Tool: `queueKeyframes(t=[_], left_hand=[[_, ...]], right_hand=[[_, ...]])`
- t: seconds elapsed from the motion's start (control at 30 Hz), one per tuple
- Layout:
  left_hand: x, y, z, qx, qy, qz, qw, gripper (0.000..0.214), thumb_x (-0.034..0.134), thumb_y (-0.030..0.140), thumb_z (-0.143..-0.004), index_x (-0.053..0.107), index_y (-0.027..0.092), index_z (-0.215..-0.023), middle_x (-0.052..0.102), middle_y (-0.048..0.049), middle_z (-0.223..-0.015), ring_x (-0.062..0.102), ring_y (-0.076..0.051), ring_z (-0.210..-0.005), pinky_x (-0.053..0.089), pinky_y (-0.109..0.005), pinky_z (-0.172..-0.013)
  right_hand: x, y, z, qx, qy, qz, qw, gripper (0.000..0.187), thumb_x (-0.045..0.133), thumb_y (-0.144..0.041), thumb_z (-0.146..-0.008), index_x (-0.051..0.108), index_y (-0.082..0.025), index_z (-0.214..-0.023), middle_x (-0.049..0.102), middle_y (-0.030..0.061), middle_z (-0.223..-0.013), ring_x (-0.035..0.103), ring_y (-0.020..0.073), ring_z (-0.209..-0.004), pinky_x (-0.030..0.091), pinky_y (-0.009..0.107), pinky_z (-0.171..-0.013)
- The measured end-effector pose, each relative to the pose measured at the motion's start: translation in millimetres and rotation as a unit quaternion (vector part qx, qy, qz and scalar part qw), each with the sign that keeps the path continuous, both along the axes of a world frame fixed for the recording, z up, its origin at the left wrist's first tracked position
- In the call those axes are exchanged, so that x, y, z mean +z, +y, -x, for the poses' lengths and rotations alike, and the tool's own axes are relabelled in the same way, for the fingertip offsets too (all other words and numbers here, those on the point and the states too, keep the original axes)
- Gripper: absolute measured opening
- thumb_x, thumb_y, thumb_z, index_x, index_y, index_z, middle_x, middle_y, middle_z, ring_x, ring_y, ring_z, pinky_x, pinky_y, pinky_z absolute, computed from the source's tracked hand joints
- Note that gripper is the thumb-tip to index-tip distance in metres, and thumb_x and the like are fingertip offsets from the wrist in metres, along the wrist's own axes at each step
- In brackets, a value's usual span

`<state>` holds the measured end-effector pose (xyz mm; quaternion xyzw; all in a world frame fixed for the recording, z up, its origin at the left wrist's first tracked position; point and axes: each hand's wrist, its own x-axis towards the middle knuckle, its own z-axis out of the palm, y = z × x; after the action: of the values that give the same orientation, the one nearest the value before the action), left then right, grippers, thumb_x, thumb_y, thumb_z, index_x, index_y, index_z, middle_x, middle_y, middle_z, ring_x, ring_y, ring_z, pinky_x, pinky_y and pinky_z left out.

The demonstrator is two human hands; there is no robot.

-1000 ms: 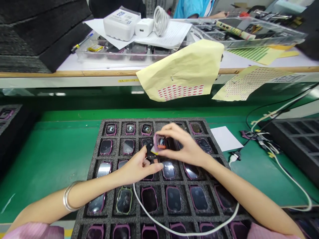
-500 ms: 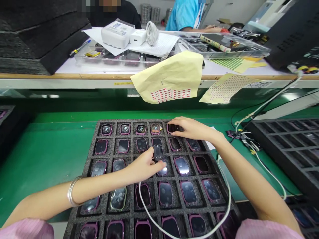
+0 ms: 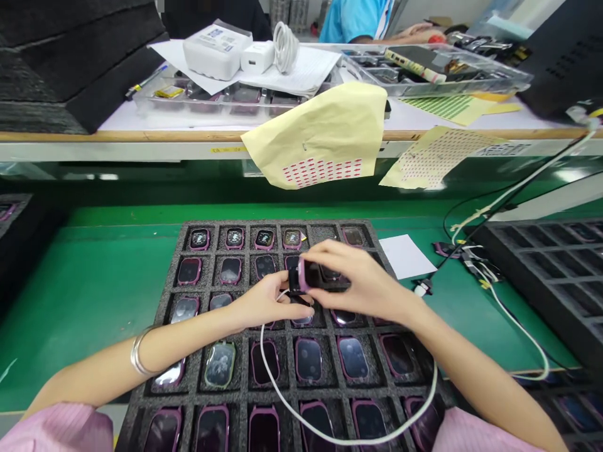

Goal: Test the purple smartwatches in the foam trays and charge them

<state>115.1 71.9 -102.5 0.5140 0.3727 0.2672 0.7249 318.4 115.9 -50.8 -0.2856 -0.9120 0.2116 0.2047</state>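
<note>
A green mat (image 3: 94, 282) covers the assembly-line bench, with a cluttered shelf across the top of the frame and a co-worker in a blue shirt (image 3: 353, 19) seated beyond it. At centre frame a black foam tray (image 3: 217, 254) holds rows of pink-rimmed watch bodies. The right hand (image 3: 367, 285), half a second ago stretched to the tray's top row, is now back at the middle of the frame. Its thumb and fingers are pinched shut around one watch (image 3: 301, 276), held on edge just above the second row. The fifth pocket (image 3: 324, 233) of the top row now sits empty, beside four units with lit screens. The left hand (image 3: 257, 307), a bangle (image 3: 137, 351) at its wrist, has come up to meet the watch. Its thumb and forefinger are closed on the end of a white cable (image 3: 348, 441), though the plug itself is mostly hidden. The cable loops down across the lower rows and off to the right. A yellow sticker sheet (image 3: 325, 125) hangs over the shelf edge above.
</note>
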Motion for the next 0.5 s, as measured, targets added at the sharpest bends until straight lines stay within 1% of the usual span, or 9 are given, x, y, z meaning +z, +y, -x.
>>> queueKeyframes(t=[0.03,0.1,0.13,0.2,0.27,0.33,0.4,0.5], left_hand=[[-1.2,0,0,0.003,0.000,-0.008,1.000,0.047,0.076,0.027,-0.068,0.053,0.013,-0.107,0.057,-0.0002,-0.087,0.036,-0.006,-0.055,0.028,-0.021,-0.051],[-2.8,-2,-1,0.010,0.002,-0.016,1.000,0.051,0.076,0.027,-0.069,0.051,0.013,-0.111,0.051,0.0029,-0.079,0.033,-0.006,-0.054,0.026,-0.021,-0.050],[-2.9,-3,-1,0.011,0.004,-0.017,1.000,0.052,0.075,0.028,-0.070,0.050,0.013,-0.114,0.049,0.0033,-0.078,0.033,-0.006,-0.054,0.026,-0.022,-0.050],[-2.3,-5,-2,0.011,0.006,-0.014,1.000,0.051,0.070,0.033,-0.075,0.048,0.014,-0.117,0.052,0.0014,-0.082,0.035,-0.006,-0.054,0.028,-0.022,-0.050],[-1.1,-6,-3,0.030,0.000,-0.022,0.999,0.045,0.066,0.037,-0.079,0.051,0.014,-0.116,0.056,-0.0023,-0.088,0.046,-0.010,-0.062,0.035,-0.023,-0.055],[-0.1,-6,-4,0.056,0.000,-0.028,0.998,0.039,0.061,0.039,-0.082,0.053,0.014,-0.112,0.059,-0.0038,-0.088,0.054,-0.016,-0.078,0.043,-0.026,-0.065],[0.5,-6,-4,0.072,0.003,-0.029,0.997,0.036,0.060,0.039,-0.084,0.055,0.014,-0.108,0.060,-0.0039,-0.084,0.056,-0.019,-0.086,0.045,-0.029,-0.072],[0.6,-7,-3,0.066,-0.014,-0.024,0.997,0.033,0.061,0.038,-0.083,0.057,0.012,-0.104,0.062,-0.0062,-0.090,0.057,-0.020,-0.088,0.046,-0.030,-0.077]], right_hand=[[-1.0,-8,4,0.015,-0.013,-0.001,1.000,0.036,0.063,-0.023,-0.083,0.056,-0.016,-0.117,0.059,0.0104,-0.108,0.057,0.0250,-0.096,0.050,0.037,-0.082],[-5.8,-17,9,0.021,-0.046,-0.014,0.999,0.035,0.061,-0.023,-0.085,0.055,-0.015,-0.118,0.057,0.0126,-0.109,0.056,0.0269,-0.097,0.050,0.040,-0.080],[-9.1,-19,11,0.019,-0.058,-0.019,0.998,0.035,0.060,-0.023,-0.086,0.055,-0.015,-0.119,0.056,0.0135,-0.110,0.055,0.0277,-0.098,0.051,0.041,-0.080],[-15.7,-19,11,0.018,-0.067,-0.020,0.997,0.037,0.058,-0.022,-0.088,0.052,-0.015,-0.123,0.055,0.0143,-0.113,0.054,0.0282,-0.102,0.051,0.043,-0.082],[-21.4,-17,9,0.022,-0.060,-0.015,0.998,0.039,0.056,-0.022,-0.090,0.049,-0.017,-0.128,0.055,0.0138,-0.116,0.054,0.0278,-0.105,0.051,0.043,-0.086],[-25.9,-17,8,0.021,-0.044,-0.010,0.999,0.041,0.054,-0.023,-0.091,0.046,-0.018,-0.131,0.054,0.0135,-0.120,0.054,0.0274,-0.108,0.050,0.044,-0.089],[-29.2,-19,9,0.012,-0.030,-0.008,0.999,0.042,0.055,-0.024,-0.091,0.045,-0.018,-0.132,0.055,0.0136,-0.121,0.055,0.0278,-0.109,0.049,0.044,-0.091],[-32.5,-22,12,0.004,-0.011,-0.007,1.000,0.042,0.056,-0.023,-0.089,0.046,-0.017,-0.129,0.057,0.0135,-0.117,0.057,0.0274,-0.104,0.051,0.042,-0.086]])
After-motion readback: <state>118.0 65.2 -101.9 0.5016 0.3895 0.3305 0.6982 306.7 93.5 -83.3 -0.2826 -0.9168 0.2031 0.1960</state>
